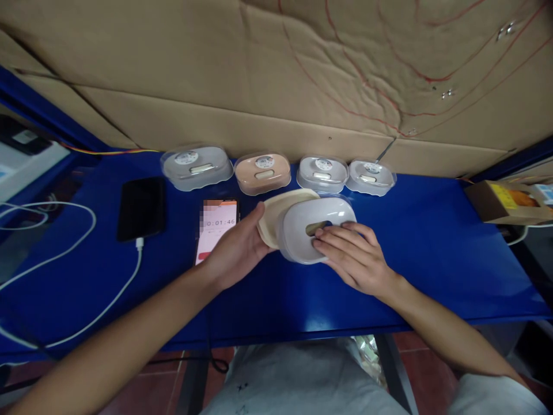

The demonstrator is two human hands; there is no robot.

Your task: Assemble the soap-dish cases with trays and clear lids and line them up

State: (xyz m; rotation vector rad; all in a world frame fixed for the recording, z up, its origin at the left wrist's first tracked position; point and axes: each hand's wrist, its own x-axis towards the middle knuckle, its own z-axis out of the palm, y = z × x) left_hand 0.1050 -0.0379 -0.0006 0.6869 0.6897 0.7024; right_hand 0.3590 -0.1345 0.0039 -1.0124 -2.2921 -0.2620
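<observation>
Above the blue table, my left hand (242, 251) grips a cream oval base (268, 216) by its left side, thumb at the upper edge. My right hand (358, 256) is closed on a glossy light grey oval tissue box cover (298, 222), its fingertips at the oval opening in the top. The cover is tilted and overlaps the right part of the base. Whether the two parts touch is hard to tell. Behind them stand several oval tissue boxes with clear wrapping and round stickers, among them a grey one (196, 167), a peach one (262, 173) and a pale one (323, 174).
A phone (221, 222) showing a running time lies left of my left forearm. Farther left is a black device (141, 208) with a white cable (139, 253). An open cardboard box (488, 202) stands at the right end. Brown cardboard (194, 75) lines the back.
</observation>
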